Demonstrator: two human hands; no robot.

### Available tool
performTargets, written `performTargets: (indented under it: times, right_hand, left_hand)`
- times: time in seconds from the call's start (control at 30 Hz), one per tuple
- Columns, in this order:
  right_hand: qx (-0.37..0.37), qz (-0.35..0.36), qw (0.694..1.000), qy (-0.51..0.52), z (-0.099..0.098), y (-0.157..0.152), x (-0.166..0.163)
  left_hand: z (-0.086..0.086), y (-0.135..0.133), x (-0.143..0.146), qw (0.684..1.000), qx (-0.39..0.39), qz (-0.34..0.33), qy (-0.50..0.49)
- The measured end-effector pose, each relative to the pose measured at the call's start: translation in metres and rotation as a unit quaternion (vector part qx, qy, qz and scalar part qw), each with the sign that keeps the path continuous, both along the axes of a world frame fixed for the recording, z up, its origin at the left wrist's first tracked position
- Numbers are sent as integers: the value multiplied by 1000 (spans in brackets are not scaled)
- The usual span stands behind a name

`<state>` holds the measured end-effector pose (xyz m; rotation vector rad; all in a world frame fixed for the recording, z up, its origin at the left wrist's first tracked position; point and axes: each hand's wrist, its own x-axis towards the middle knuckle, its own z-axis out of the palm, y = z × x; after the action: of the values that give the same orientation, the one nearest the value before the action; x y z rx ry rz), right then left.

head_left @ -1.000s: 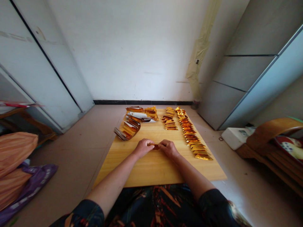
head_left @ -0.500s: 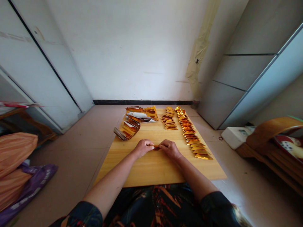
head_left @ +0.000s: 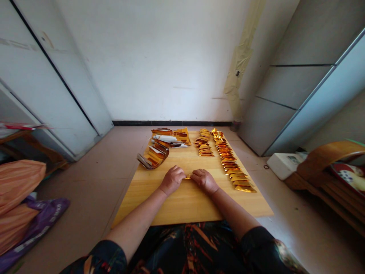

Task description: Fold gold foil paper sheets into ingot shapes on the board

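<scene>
Between my hands, low over the middle of the wooden table (head_left: 159,207), is a small piece of gold foil paper (head_left: 188,176), seen as a thin strip. My left hand (head_left: 172,180) has its fingers closed on the strip's left end. Its right end is pinched by my right hand (head_left: 204,180). The fingers cover most of the paper, so its full shape is hidden. Folded gold foil pieces (head_left: 229,161) lie overlapping in a long row along the table's right side. A shorter row of folded foil pieces (head_left: 204,142) sits to the left of it.
Curled gold foil sheets (head_left: 155,155) rest at the table's left edge, with a pile of foil and white paper (head_left: 171,137) behind. A white box (head_left: 285,165) and a wooden chair (head_left: 322,171) stand right. Orange and purple bags (head_left: 31,213) lie at left.
My fingers have curled further over the foil paper, and less of it shows. It now looks flatter and thinner. The rows and piles have not moved.
</scene>
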<state>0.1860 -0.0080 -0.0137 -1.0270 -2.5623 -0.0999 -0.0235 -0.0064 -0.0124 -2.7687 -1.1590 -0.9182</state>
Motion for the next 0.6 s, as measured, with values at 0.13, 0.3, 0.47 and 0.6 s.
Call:
performTargets:
  times: [0.13, 0.3, 0.47, 0.6]
  right_hand:
    - [11, 17, 998, -62, 5, -5, 2]
    - [13, 26, 991, -128, 17, -12, 5]
    - [9, 26, 989, -146, 24, -21, 9]
    - [0, 27, 991, -130, 23, -22, 14]
  left_hand:
    - [-6, -2, -3, 996, 39, -27, 73]
    - [-4, -5, -7, 988, 54, -33, 140]
    - [11, -21, -9, 986, 11, -26, 166]
    - [22, -33, -11, 986, -20, -19, 162]
